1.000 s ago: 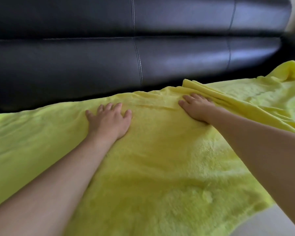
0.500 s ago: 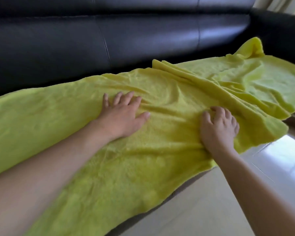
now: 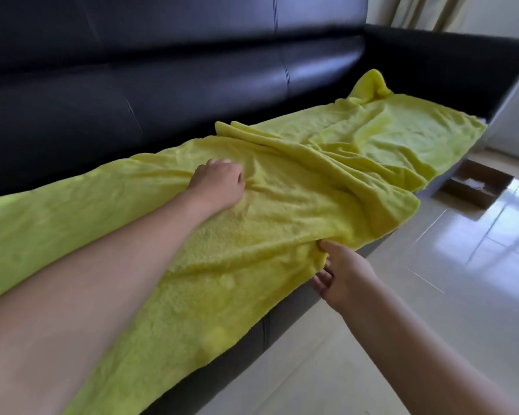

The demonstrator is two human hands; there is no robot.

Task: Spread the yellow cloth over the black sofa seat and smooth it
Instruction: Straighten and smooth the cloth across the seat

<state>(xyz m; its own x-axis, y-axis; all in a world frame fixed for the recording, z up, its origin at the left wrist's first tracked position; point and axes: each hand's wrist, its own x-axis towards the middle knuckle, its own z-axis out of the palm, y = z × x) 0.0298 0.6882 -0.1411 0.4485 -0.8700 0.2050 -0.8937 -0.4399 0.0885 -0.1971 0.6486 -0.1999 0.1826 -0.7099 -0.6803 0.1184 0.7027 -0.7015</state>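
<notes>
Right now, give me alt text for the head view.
A yellow cloth lies rumpled along a black sofa seat; the left hand rests on its middle, while the right hand pinches its front edge over the seat's front.

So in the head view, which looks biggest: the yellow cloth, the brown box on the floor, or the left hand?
1. yellow cloth
2. brown box and left hand: they look alike, and the box is farther off and partly hidden, so unranked.
</notes>
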